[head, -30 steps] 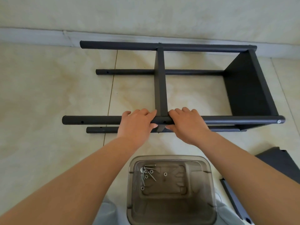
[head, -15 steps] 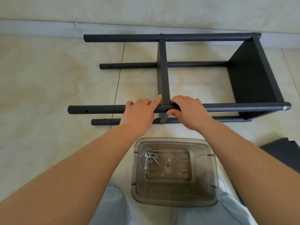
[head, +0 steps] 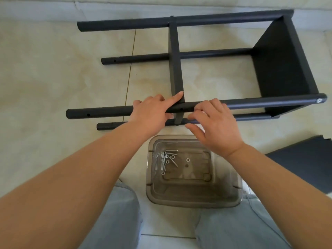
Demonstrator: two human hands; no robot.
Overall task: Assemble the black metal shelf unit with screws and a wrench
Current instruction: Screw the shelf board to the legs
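The black shelf frame lies on its side on the tiled floor, with an end panel (head: pixel 280 63) at the right and a middle shelf panel (head: pixel 175 60) standing across it. My left hand (head: pixel 150 114) grips the near upper pole (head: pixel 269 102) just left of the middle panel, its index finger stretched along the panel's edge. Just right of that joint, my right hand (head: pixel 215 126) touches the same pole with loosely curled fingers, thumb spread away from it. Loose screws and nuts (head: pixel 166 159) lie in a clear plastic box (head: pixel 224 200) between my knees. No wrench is in view.
A spare black panel (head: pixel 301 166) lies on the floor at the right. The wall's skirting (head: pixel 45 11) runs behind the frame. A lower pole (head: pixel 107 126) sticks out leftward near my left wrist. My knees in light jeans flank the box.
My right hand has drawn back toward me, its thumb coming off the pole. My left index finger stays stretched along the middle panel. The view has shifted closer over the frame.
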